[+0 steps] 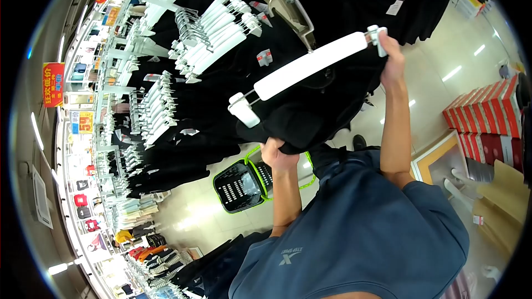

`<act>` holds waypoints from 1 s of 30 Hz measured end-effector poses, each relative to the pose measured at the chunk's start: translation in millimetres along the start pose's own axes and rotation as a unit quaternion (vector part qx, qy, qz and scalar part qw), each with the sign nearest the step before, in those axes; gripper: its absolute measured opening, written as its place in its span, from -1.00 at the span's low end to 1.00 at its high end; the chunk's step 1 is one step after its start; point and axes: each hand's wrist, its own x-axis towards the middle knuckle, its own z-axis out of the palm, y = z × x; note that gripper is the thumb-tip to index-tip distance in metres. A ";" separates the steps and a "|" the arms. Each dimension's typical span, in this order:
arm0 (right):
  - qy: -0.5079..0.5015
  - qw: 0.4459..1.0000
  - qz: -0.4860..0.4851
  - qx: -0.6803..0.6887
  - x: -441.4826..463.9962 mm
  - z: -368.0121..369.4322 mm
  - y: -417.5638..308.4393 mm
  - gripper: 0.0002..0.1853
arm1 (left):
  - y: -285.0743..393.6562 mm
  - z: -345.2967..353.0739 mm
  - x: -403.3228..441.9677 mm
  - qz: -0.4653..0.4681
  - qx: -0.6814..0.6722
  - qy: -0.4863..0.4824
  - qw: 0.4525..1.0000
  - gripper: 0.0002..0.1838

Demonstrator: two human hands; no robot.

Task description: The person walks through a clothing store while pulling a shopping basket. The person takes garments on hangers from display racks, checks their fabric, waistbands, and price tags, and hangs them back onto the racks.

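A white clip hanger with a metal hook is in front of me, tilted up to the right. My right hand is closed on the clip at its right end. My left hand grips the black garment just below the hanger's left end. The left clip stands clear of my fingers, and whether it holds any cloth I cannot tell. Dark cloth hangs between and behind my two hands.
Racks of black clothes on white hangers fill the left and top. A black basket with green edges is on the floor below. Red boxes are stacked at the right, near a wood-framed mirror.
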 end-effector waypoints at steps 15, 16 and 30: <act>0.024 0.980 0.000 0.195 -7.2 26.3 -0.3 -0.48 | 17.7 0.3 -13.1 0.082 0.087 -0.108 0.987 -0.56; 0.027 0.976 0.003 0.217 -8.2 27.4 -2.1 -0.48 | 19.3 -1.5 -13.8 0.074 0.097 -0.087 0.989 -0.59; -0.090 0.990 -0.108 0.003 -28.4 46.8 -36.8 -0.56 | -15.4 8.3 -24.9 0.333 0.566 0.181 0.732 -0.52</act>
